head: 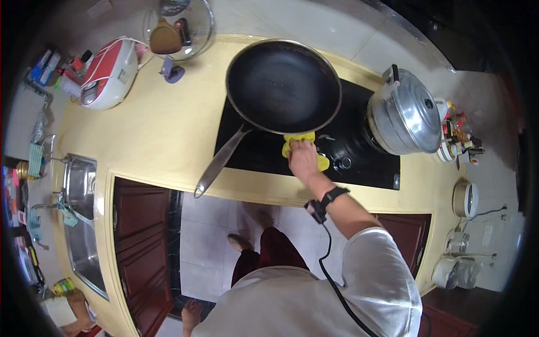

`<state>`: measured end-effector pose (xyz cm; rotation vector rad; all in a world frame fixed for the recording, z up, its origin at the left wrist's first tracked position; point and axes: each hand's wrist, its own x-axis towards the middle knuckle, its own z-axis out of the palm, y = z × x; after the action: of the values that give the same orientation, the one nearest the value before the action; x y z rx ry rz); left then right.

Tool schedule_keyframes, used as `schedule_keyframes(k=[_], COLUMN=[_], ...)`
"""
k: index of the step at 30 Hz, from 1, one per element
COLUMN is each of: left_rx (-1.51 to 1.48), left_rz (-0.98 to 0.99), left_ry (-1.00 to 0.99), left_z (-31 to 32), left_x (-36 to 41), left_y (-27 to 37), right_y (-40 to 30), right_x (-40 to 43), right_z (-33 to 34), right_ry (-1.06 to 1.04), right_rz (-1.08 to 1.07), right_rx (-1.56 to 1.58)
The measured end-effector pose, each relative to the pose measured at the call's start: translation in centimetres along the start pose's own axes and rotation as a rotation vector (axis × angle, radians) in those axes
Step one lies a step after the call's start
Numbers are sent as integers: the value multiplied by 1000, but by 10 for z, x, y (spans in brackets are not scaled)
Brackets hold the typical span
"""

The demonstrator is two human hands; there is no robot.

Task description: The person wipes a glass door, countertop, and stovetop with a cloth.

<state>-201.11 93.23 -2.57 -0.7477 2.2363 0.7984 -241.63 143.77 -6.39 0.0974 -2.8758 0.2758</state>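
Observation:
My right hand [302, 158] presses a yellow cloth [322, 162] onto the black glass cooktop [261, 153], beside the stove knob [342, 163]. Just beyond the cloth is a large black wok [284, 88] with a metal handle [221, 162] pointing towards my left side. A lidded aluminium pot [400, 113] stands on the cooktop's right burner. Low beside my body hangs my left hand [191, 314], away from the counter; its fingers are partly visible, and nothing can be made out in it.
A white and red rice cooker [111, 76] and a purple stand [172, 72] are on the yellow counter [160, 122]. A glass lid [202, 29] leans at the back wall. The steel sink [86, 252] lies left. Bottles [457, 130] crowd the right corner.

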Motion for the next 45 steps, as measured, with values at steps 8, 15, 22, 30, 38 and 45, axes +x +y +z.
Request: schedule_keyframes(k=[8, 15, 22, 30, 38, 45], left_rx=[81, -268, 89, 112, -101, -3], left_rz=[309, 239, 189, 337, 410, 114], left_ry=[41, 23, 82, 63, 183, -69], left_z=[15, 4, -47, -30, 4, 133], left_x=[-8, 17, 11, 51, 66, 36], left_y=[-99, -78, 55, 29, 31, 20], right_y=[-110, -172, -55, 136, 183, 200], right_x=[-1, 55, -83, -206, -145, -145], right_z=[62, 91, 40, -77, -39, -61], right_ry=[179, 372, 108, 134, 279, 138], right_rz=[-188, -237, -125, 1291, 376, 76], right_rx=[181, 370, 59, 333, 20, 178])
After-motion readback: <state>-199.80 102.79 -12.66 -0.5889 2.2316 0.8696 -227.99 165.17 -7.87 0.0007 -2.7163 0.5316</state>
